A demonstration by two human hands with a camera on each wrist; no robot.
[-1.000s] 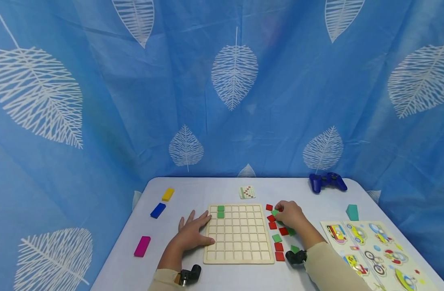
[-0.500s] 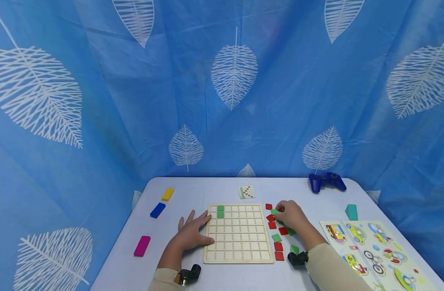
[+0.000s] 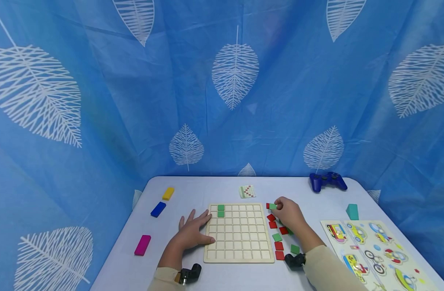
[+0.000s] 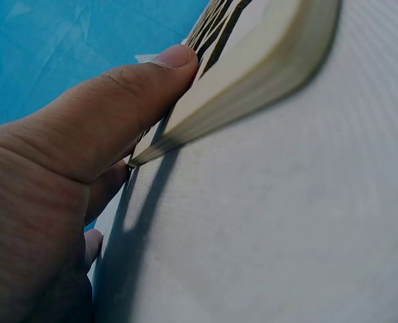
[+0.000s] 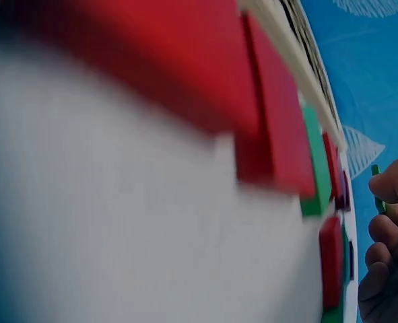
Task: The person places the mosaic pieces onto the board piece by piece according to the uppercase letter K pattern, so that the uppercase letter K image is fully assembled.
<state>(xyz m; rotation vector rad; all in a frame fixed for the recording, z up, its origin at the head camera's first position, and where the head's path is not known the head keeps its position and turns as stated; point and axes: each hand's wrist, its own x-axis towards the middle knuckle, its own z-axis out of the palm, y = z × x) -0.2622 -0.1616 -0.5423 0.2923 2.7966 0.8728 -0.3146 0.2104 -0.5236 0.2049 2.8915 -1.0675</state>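
Observation:
A wooden grid board (image 3: 240,233) lies on the table, with two green square tiles (image 3: 220,211) in its upper left cells. My left hand (image 3: 193,233) rests at the board's left edge, fingers spread and straight; in the left wrist view the thumb (image 4: 145,84) lies on the rim. To the right of the board my right hand (image 3: 289,213) pinches a green tile (image 3: 273,206) between thumb and fingertips. It overlaps a red tile (image 3: 267,205) in the head view. In the right wrist view the pinched tile (image 5: 378,190) shows edge-on, raised above the others.
Several red tiles (image 3: 279,246) and green tiles (image 3: 277,237) lie right of the board. A small pattern card (image 3: 247,191) sits behind it. Coloured blocks (image 3: 142,245) lie at the left. A game controller (image 3: 327,182), a teal block (image 3: 352,211) and a picture puzzle (image 3: 375,250) are at the right.
My right hand has lifted the green tile from among the loose tiles and moved it slightly toward the back. My left hand stays at the board's edge.

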